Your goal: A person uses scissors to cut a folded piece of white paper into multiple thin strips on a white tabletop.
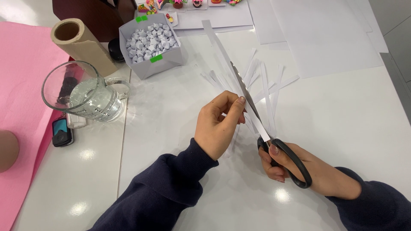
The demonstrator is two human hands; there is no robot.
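Pinched between thumb and fingers of the left hand point(218, 124) is a long white paper strip point(233, 75), held up off the table and running diagonally from near the scissor handles toward the paper box at top. Right hand point(295, 164) is closed through the black loop handles of the scissors point(267, 132), thumb in the upper loop, fingers curled through the lower one. Blades point up and away along the strip and look nearly closed against it; exact blade gap is hard to tell. Both arms wear dark navy sleeves point(158, 196).

Just behind the hands, a fan of cut white strips point(267, 87) lies loose on the white table point(342, 115), overlapping each other. Further back, large white paper sheets point(325, 34) are spread at top right.

Upper left of the strips sits a folded grey paper box point(169, 57) full of small white folded paper stars point(150, 40), with green tape tabs on its rim. Left of the box: a brown cardboard tube point(79, 42) lying tilted, and a clear glass measuring jug point(85, 94) with water, handle toward the box. Pink sheet point(21, 98) covers the table's left side; a small black key fob point(62, 131) lies on its edge, just below the jug. Colourful small figures point(177, 3) line the top edge, too small to make out.
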